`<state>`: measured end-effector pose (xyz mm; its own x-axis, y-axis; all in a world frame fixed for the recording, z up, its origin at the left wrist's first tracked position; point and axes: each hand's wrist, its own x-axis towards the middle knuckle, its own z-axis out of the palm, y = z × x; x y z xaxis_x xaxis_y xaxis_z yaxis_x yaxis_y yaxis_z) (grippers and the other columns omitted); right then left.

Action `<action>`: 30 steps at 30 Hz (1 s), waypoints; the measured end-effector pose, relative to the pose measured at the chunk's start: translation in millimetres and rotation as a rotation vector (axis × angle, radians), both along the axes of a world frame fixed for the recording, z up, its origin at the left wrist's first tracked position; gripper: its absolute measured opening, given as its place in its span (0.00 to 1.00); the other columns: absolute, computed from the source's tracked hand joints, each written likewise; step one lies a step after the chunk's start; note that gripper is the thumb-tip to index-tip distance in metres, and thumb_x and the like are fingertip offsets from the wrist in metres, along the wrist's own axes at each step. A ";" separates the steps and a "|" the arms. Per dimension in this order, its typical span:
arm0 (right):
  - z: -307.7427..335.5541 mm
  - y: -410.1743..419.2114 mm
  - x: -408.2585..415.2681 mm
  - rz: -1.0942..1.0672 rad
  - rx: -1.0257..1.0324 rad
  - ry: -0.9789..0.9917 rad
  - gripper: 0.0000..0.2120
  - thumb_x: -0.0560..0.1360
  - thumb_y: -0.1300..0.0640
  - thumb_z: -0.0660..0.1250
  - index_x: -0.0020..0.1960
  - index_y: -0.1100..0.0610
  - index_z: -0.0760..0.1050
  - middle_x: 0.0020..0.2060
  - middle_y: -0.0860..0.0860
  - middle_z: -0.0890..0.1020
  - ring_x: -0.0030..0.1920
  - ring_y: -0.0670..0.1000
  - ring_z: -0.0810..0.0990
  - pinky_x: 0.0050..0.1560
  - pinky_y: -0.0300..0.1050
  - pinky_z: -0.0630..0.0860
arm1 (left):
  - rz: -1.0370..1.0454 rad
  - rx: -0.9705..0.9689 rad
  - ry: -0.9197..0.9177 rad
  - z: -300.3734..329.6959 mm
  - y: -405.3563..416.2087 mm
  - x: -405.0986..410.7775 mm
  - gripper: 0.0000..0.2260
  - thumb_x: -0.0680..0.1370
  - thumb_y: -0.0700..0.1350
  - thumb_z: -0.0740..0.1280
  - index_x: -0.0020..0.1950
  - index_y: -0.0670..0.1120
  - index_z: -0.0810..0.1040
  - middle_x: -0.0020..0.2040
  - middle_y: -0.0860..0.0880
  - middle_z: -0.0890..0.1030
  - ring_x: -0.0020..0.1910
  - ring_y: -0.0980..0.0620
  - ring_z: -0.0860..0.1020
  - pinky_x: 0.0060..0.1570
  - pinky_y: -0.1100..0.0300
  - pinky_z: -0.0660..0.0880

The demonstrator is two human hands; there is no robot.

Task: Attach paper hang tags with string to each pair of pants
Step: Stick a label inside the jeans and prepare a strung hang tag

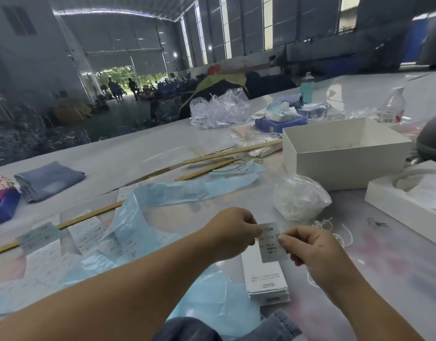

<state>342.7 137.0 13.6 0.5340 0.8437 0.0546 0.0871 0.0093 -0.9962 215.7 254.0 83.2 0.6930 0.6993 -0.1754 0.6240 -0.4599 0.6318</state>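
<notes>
Both hands meet over the near middle of the counter (163, 148), holding one small paper hang tag (270, 242) up off the surface between them. The left hand (233, 233) pinches the tag's left edge, its fingers curled in and clamped on the paper. The right hand (308, 244) pinches the right edge with thumb and forefinger, the other fingers folded under. The tag hangs upright, printed face toward the person, with dark characters on it; most are too small to read.

Just below the tag, a stack of white tags (266, 284) lies flat on the counter. At the very near edge, a piece of denim pants (236, 328) pokes into view, resting partly on a crumpled light blue plastic sheet (187, 190) that sprawls across the counter's left and centre. To the right of the hands, loose white string (335, 232) trails over the surface, and just behind it sits a clear bag (300, 198) stuffed with more string.

Farther back on the right stands an open white box (345, 156), with a second, shallower white box (406, 200) near the right edge. Long wooden sticks (212, 158) lie across the middle. A folded blue denim piece (49, 180) rests at the left, well apart from the hands.
</notes>
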 end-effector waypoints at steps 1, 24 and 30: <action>-4.0 2.5 -1.3 -0.022 -0.016 -0.043 0.11 0.76 0.61 0.69 0.35 0.59 0.81 0.29 0.50 0.81 0.29 0.44 0.74 0.35 0.40 0.71 | 0.015 0.001 0.007 -7.8 2.5 0.7 0.09 0.80 0.48 0.64 0.42 0.48 0.78 0.38 0.52 0.80 0.34 0.55 0.74 0.31 0.64 0.68; -70.9 36.9 -19.0 -0.268 -0.183 -0.545 0.10 0.74 0.57 0.71 0.36 0.51 0.75 0.42 0.42 0.72 0.48 0.48 0.69 0.46 0.45 0.66 | 0.116 0.009 0.060 -86.8 32.2 11.5 0.14 0.79 0.51 0.67 0.35 0.49 0.73 0.36 0.54 0.78 0.33 0.57 0.73 0.30 0.65 0.67; -72.9 37.0 -18.7 -0.258 -0.256 -0.668 0.10 0.74 0.54 0.71 0.36 0.48 0.73 0.43 0.43 0.70 0.48 0.49 0.68 0.50 0.48 0.70 | 0.107 0.034 0.090 -96.1 27.4 9.2 0.12 0.76 0.48 0.70 0.34 0.52 0.71 0.35 0.59 0.74 0.33 0.61 0.73 0.27 0.71 0.64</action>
<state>324.0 174.1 -59.3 0.6382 0.7267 0.2544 0.6404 -0.3176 -0.6993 224.9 281.5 -12.9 0.5966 0.7751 -0.2081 0.7239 -0.4078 0.5564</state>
